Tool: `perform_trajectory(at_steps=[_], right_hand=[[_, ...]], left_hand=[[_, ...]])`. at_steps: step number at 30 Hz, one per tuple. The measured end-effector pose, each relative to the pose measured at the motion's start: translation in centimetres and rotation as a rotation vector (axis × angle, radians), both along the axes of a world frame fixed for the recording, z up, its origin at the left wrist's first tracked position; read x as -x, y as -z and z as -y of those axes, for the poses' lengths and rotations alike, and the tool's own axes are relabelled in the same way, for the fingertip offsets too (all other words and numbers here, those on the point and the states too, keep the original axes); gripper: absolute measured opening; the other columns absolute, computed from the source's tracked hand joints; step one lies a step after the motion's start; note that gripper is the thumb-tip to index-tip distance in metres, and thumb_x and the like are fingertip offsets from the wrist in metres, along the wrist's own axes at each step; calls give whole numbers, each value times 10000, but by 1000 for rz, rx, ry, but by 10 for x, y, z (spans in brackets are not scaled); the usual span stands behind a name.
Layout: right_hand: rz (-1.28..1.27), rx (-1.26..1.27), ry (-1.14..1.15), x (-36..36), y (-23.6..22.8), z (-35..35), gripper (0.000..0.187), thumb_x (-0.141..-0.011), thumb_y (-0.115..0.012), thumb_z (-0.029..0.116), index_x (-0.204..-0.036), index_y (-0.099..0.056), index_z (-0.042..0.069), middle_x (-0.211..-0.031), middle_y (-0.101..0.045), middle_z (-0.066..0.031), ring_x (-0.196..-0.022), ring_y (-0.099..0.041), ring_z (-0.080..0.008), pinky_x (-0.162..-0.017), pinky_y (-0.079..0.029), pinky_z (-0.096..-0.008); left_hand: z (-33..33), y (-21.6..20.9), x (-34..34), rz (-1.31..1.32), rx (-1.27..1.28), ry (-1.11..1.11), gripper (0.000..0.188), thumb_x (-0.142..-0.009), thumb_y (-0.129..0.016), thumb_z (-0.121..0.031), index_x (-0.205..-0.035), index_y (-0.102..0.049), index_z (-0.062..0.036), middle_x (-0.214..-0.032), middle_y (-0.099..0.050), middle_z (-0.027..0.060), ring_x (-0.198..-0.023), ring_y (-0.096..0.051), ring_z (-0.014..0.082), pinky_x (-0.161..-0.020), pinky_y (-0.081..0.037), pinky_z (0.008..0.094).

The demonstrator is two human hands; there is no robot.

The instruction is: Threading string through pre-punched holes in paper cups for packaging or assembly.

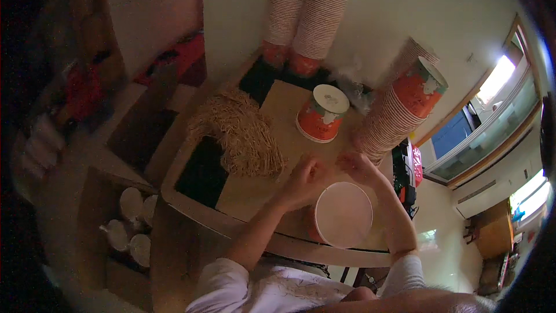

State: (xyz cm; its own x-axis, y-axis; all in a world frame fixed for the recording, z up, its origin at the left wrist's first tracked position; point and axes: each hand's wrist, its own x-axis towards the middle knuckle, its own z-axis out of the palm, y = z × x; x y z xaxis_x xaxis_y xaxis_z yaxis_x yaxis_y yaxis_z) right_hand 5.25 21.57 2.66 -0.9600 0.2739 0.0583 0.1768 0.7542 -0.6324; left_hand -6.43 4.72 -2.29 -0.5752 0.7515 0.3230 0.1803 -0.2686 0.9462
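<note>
My left hand (pixel 307 175) is raised above the table with its fingers curled in. Facing it, my right hand (pixel 356 165) has bent fingers, a little blurred. Whatever either holds is too small to make out. Just below them, near the table's front edge, a paper bucket (pixel 344 215) has its pale, open mouth toward me. Beyond the hands stands an upside-down orange and green paper bucket (pixel 321 117). A thick bundle of tan twine (pixel 243 133) lies left of my left hand. A tall leaning stack of nested paper buckets (pixel 389 117) rises beside my right hand.
Two more stacks of paper buckets (pixel 310 26) stand against the wall. Cardboard (pixel 284 101) covers part of the dark green table mat (pixel 200 174). On the left, a cardboard box (pixel 95 220) holds several pale round-topped items (pixel 130 203). A window (pixel 480 116) is at right.
</note>
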Motion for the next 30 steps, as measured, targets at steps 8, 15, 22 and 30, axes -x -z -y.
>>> perform_trajectory(at_steps=[8,15,22,30], right_hand=[[22,45,-126,5,16,12,82,-814,-553,106,-837,-563,29,-709,-537,-93,-654,-476,-140,-605,-425,-296],[29,104,70,-5,30,19,127,-812,-578,151,-849,-597,32,-696,-576,-62,-615,-497,-121,-577,-436,-292],[57,103,137,-10,32,21,85,-817,-573,71,-847,-597,-5,-750,-612,-43,-697,-576,-99,-643,-473,-246],[-41,123,128,-11,32,28,75,-819,-557,62,-859,-599,14,-756,-601,-48,-669,-554,-110,-615,-463,-261]], left_hand=[[17,11,19,-318,102,285,191,-712,-675,-164,-785,-633,8,-956,-494,115,-879,-546,245,-773,-454,325],[3,51,25,-490,199,74,103,-678,-626,-89,-711,-601,6,-858,-544,136,-835,-551,295,-727,-451,364],[8,50,17,-450,381,92,218,-723,-619,-116,-925,-582,-41,-902,-583,110,-913,-546,272,-793,-430,379],[-7,36,-5,140,161,309,316,-768,-614,-120,-1063,-535,-38,-847,-593,42,-798,-570,139,-740,-469,281]])
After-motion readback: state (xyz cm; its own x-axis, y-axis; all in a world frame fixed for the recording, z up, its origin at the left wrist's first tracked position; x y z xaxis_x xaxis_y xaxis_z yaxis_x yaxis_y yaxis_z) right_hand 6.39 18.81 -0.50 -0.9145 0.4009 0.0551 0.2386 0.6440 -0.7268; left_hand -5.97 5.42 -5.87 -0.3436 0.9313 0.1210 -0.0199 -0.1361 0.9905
